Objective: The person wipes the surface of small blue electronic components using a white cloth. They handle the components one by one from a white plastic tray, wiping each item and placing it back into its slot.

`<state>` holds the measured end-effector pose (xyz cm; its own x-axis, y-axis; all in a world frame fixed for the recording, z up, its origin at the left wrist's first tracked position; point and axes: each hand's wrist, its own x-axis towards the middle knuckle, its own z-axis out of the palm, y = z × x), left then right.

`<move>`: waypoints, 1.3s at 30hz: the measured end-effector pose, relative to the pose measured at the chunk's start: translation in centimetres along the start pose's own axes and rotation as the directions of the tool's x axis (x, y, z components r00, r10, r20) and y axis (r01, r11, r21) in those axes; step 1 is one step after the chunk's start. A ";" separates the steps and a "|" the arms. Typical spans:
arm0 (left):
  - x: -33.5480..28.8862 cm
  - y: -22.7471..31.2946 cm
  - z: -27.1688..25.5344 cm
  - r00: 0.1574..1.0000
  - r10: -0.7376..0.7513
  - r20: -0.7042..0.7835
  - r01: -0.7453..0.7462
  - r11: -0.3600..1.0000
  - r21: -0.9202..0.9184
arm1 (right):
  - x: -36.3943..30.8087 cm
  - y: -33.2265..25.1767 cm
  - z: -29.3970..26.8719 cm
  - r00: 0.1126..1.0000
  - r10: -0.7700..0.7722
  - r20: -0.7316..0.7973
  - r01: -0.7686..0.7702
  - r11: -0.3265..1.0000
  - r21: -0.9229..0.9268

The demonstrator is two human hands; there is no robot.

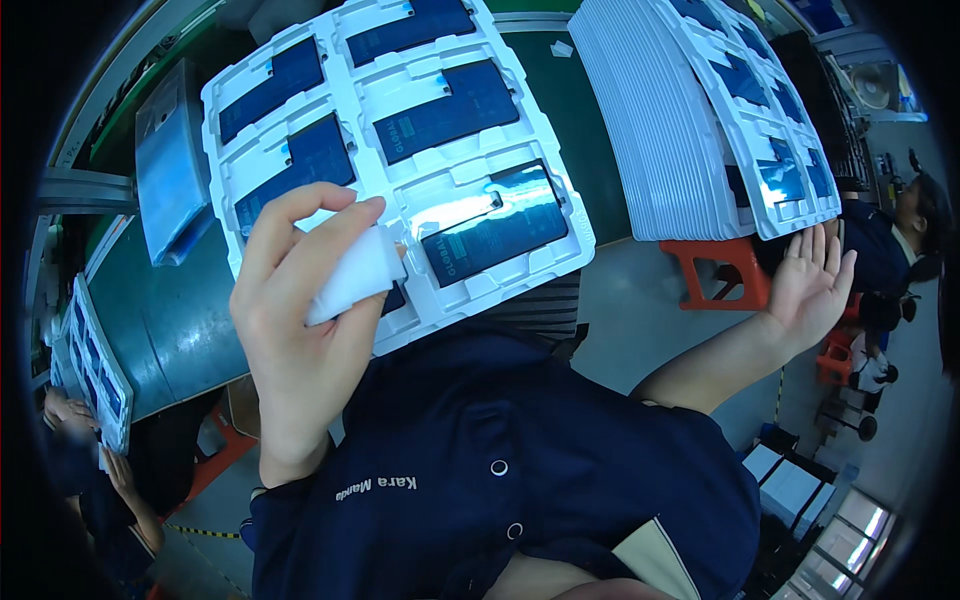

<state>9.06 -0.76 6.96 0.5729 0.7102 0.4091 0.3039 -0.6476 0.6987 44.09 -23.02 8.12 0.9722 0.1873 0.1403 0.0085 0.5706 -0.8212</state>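
Observation:
My left hand (300, 300) is closed round a folded white wipe (357, 275), above the lower left part of a white moulded tray (520, 270). In the tray's pockets lie several flat, dark, L-shaped pieces that look like phone batteries (500, 230); the hand and wipe cover part of the lower left ones. A shiny film catches the light on the lower right piece. Over at the right, my right hand (815, 285) is open, palm showing, its fingertips at the lower edge of a loaded tray (770, 130) leaning against a tall stack of white trays (650, 130).
Both trays and stack are on a green table (170, 330). Clear plastic sleeves (172, 165) lie left of the near tray. Another person's hands (118, 470) work by a tray (95, 370) at far left. An orange stool (715, 270) stands below the stack; people sit at far right.

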 end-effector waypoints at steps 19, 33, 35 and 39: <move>-1.9 -3.8 -6.1 0.957 -0.074 -0.281 0.068 0.997 -0.030 | 7.4 0.9 0.8 0.711 0.514 0.479 -0.672 0.698 0.247; -3.9 -8.6 -6.7 0.863 -0.392 -0.319 0.297 0.904 -0.307 | -15.7 11.2 11.8 0.329 0.641 0.694 -0.936 0.319 0.149; -4.6 -9.6 -6.3 0.887 -0.341 -0.313 0.274 0.932 -0.238 | -17.8 10.8 13.5 0.306 0.714 0.630 -0.942 0.321 0.094; -4.3 -8.7 -5.4 0.914 -0.343 -0.217 0.269 0.912 -0.311 | -20.5 10.2 13.7 0.302 0.772 0.559 -0.903 0.420 -0.091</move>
<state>-0.15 3.31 2.29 0.2543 0.9312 0.2610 0.1942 -0.3136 0.9295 21.06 -10.06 4.43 0.1697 0.9442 -0.2821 -0.8531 -0.0026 -0.5218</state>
